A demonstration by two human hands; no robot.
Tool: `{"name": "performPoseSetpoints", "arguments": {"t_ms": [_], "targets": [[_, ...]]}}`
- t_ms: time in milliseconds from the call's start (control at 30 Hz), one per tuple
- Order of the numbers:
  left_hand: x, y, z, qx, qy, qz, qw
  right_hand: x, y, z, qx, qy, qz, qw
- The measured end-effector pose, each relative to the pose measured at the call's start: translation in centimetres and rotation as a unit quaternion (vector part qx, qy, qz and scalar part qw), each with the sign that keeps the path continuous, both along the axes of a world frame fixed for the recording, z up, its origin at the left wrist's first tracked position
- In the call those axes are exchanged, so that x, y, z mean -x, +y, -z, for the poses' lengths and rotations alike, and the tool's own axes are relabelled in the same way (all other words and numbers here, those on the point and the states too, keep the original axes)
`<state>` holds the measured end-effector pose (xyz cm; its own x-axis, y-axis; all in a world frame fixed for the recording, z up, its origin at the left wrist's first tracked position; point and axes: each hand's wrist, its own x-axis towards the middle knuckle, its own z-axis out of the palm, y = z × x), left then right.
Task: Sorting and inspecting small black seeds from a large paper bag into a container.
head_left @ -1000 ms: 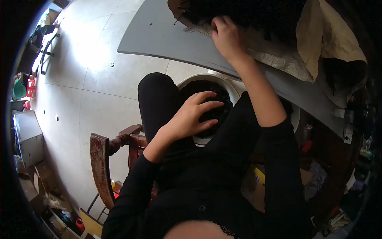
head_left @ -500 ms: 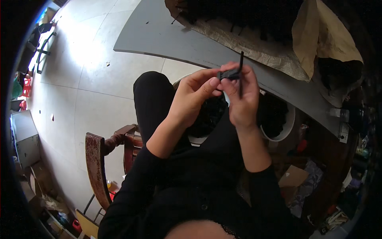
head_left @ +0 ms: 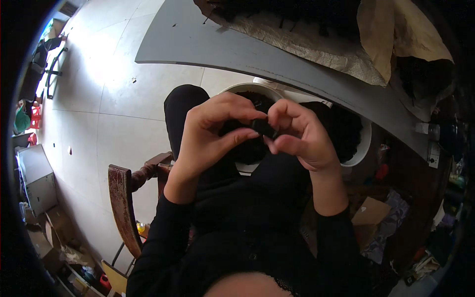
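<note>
A small, dark black part (head_left: 262, 127) sits between my two hands, above my lap. My left hand (head_left: 210, 126) pinches one end of it with thumb and fingers. At its other end, the thumb and fingertips of my right hand (head_left: 304, 136) close on it, the other fingers curled. What exact kind of part it is cannot be made out. Below my hands, between my legs, a white bucket (head_left: 272, 91) holds a heap of black pieces (head_left: 250, 101). A second white tub (head_left: 366, 143) with dark contents (head_left: 346, 129) stands by my right leg.
A grey tabletop (head_left: 198, 47) crosses in front of me, bearing an opened woven sack (head_left: 316, 52) with black material. A worn wooden chair (head_left: 121, 208) is at my left. Cardboard (head_left: 371, 213) lies low on the right; boxes (head_left: 39, 180) stand at far left.
Both hands have come down toward my lap, the left also moving left. The long thin black strip that stood up from my right hand no longer shows. The small black part stays between my fingers.
</note>
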<state>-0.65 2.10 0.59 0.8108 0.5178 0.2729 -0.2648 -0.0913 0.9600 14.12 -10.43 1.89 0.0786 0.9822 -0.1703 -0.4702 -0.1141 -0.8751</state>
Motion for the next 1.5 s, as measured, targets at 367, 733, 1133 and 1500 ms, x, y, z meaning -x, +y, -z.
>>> {"name": "performPoseSetpoints", "arguments": {"t_ms": [367, 733, 1133, 1500], "targets": [[-0.3, -1.2, -0.1, -0.113, 0.022, -0.056, 0.992, 1.7, -0.1, 1.2, -0.028, 0.049, 0.123, 0.991], [0.0, -0.8, 0.3, -0.164, -0.005, -0.033, 0.986, 2.0, -0.6, 0.4, -0.017, 0.176, 0.063, 0.982], [0.7, -0.4, 0.3, -0.218, -0.069, 0.013, 0.974, 1.4, -1.6, 0.6, 0.006, -0.024, -0.088, 0.996], [1.4, 0.9, 1.8, -0.216, -0.044, 0.024, 0.975, 0.7, 0.7, -0.1, -0.013, -0.274, -0.181, 0.944]]}}
